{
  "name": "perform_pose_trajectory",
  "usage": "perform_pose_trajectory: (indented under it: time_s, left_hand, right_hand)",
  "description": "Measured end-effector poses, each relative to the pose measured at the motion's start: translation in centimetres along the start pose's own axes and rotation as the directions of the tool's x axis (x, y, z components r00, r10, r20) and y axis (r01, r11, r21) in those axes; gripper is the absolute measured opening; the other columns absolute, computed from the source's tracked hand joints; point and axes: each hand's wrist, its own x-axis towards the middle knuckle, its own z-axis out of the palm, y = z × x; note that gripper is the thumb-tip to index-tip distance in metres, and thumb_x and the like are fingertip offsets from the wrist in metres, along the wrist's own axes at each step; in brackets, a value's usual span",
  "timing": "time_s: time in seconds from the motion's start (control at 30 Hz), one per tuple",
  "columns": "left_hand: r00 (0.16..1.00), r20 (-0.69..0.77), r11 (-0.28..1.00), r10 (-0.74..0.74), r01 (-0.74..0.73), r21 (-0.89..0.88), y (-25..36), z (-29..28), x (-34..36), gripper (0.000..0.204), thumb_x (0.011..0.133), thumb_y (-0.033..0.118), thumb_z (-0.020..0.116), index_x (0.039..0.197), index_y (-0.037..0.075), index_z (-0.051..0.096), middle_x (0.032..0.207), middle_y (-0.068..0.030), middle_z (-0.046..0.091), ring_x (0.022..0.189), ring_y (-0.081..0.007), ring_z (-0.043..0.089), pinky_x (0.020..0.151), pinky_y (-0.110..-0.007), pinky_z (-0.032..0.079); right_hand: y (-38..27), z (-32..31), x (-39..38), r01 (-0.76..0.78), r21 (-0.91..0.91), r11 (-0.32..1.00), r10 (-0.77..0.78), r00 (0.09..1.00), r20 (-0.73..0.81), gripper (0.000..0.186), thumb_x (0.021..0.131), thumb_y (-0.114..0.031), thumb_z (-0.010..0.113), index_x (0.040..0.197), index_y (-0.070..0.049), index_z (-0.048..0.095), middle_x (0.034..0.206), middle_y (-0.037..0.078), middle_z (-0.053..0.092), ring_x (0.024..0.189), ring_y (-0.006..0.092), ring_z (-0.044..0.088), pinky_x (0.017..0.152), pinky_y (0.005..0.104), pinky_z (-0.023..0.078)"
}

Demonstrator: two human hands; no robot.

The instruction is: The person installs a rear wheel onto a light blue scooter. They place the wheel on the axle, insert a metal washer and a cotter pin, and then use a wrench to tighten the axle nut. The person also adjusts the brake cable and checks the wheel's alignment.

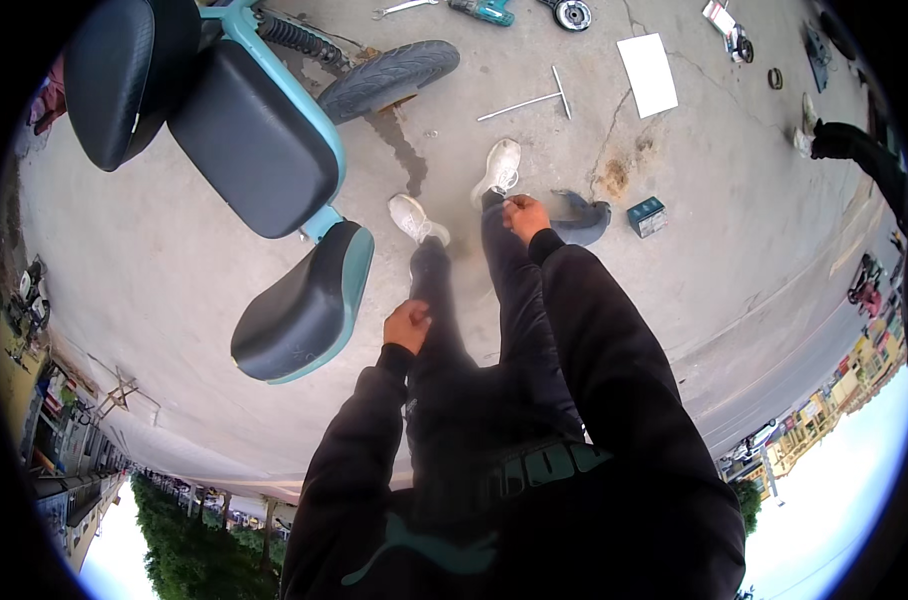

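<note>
My left hand (407, 326) hangs beside my left thigh, its fingers curled in, and nothing shows in it. In front of my right knee, my right hand (526, 217) has its fingers bent together; whatever they may hold is too small or hidden to make out. A teal scooter with a black padded seat (259, 140) stands to my left. Its smaller black seat (304, 305) with a teal edge is nearest my left hand, not touched by it. Beyond my right hand lies a dark curved part (582, 222), partly covered by my sleeve and leg.
A small dark box (646, 216) sits at right. Ahead lie a T-handle wrench (526, 106), a white sheet (648, 76), a teal power drill (484, 11), a spanner (404, 9) and a round part (572, 14). The scooter's tyre (394, 78) is ahead-left. Another person's leg (844, 142) shows far right.
</note>
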Motion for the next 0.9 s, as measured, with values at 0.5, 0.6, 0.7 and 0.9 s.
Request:
perform_pose_trajectory:
  time_s: [0.5,0.6,0.7,0.9]
  left_hand:
    - [0.996,0.007,0.996,-0.085,0.085,-0.018,-3.2,10.0,12.6,0.025,0.088,0.028,0.076,0.085,0.005,0.069,0.071,-0.0072,0.066,0.067,-0.0173,0.063,0.063,-0.034,0.050]
    - [0.981,-0.008,0.927,-0.195,0.181,-0.329,-2.9,12.3,19.2,0.028,0.098,0.028,0.069,0.082,0.006,0.067,0.058,0.0054,0.050,0.053,-0.0085,0.046,0.052,-0.028,0.041]
    - [0.865,0.325,0.193,-0.383,0.419,-0.887,-1.8,11.2,26.1,0.044,0.102,0.046,0.056,0.111,0.003,0.064,0.079,-0.0015,0.057,0.071,-0.0145,0.058,0.068,-0.032,0.049]
    - [0.924,-0.352,0.977,0.152,-0.195,-0.089,-1.6,8.7,36.3,0.036,0.105,0.038,0.054,0.127,0.010,0.058,0.088,-0.0028,0.060,0.078,-0.0150,0.060,0.071,-0.031,0.051]
  right_hand:
    - [-5.7,7.1,12.0,0.436,0.102,0.894,-0.384,0.864,-0.325,0.059,0.098,-0.018,0.065,0.144,0.007,0.038,0.117,0.016,0.062,0.105,0.0207,0.063,0.080,0.0339,0.053]
    - [-12.5,5.1,15.5,0.639,0.053,0.767,-0.573,0.720,-0.391,0.065,0.099,-0.024,0.065,0.148,0.006,0.034,0.129,0.018,0.057,0.115,0.0245,0.060,0.091,0.0368,0.052]
    - [-16.6,3.7,18.0,0.781,0.062,0.622,-0.686,0.581,-0.438,0.072,0.094,-0.023,0.069,0.149,0.007,0.033,0.138,0.021,0.053,0.125,0.0310,0.054,0.101,0.0423,0.046]
    - [-20.6,3.3,24.1,0.916,-0.292,0.276,-0.904,0.143,-0.403,0.079,0.092,-0.034,0.073,0.147,0.008,0.036,0.140,0.025,0.050,0.128,0.0381,0.050,0.104,0.0460,0.045]
